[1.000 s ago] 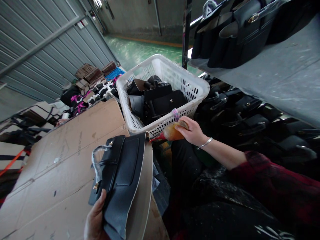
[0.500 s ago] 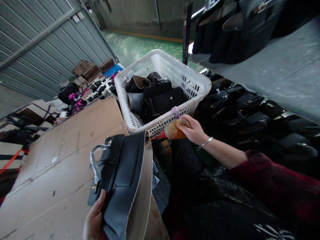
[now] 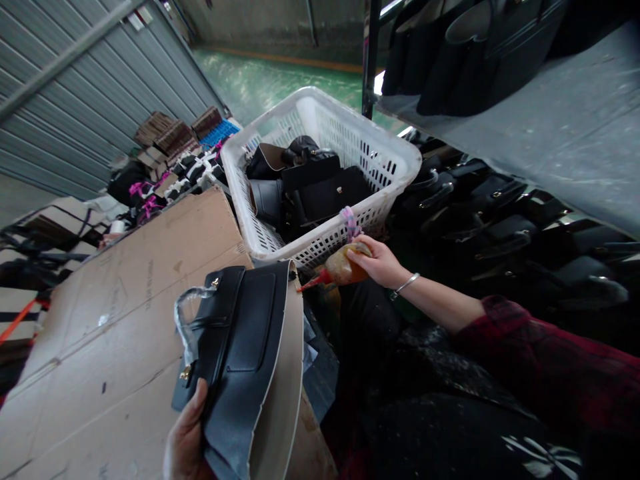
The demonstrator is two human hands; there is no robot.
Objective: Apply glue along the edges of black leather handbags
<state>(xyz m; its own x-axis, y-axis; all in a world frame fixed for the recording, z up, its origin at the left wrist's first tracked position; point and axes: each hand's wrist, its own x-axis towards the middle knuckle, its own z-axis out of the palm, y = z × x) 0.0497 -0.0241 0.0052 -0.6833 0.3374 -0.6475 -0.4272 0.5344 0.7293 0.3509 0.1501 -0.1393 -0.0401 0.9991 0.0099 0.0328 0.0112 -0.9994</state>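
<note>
A black handbag (image 3: 255, 327) with a plastic-wrapped handle (image 3: 186, 327) lies over the edge of the cardboard-covered table, its pale-lined open side turned towards me. My left hand (image 3: 187, 433) grips the bag near its lower end, thumb on top and the other fingers hidden beneath. In my right hand (image 3: 377, 261) is a squeeze bottle (image 3: 345, 265) with amber contents and a red nozzle (image 3: 315, 280). The nozzle's tip points left and is at the bag's upper pale edge; whether it touches is too small to tell.
Beyond the bag stands a white plastic basket (image 3: 405, 167) holding several black bag pieces. Cardboard (image 3: 125, 320) covers the table at left. At right, a grey shelf (image 3: 540, 127) carries black bags, with several more black bags (image 3: 510, 233) below it. Stacked brown pieces (image 3: 170, 133) lie at the back left.
The bottle's nozzle tip has shifted slightly down along the bag's edge. My left hand keeps its hold on the bag. The whole view has moved a little.
</note>
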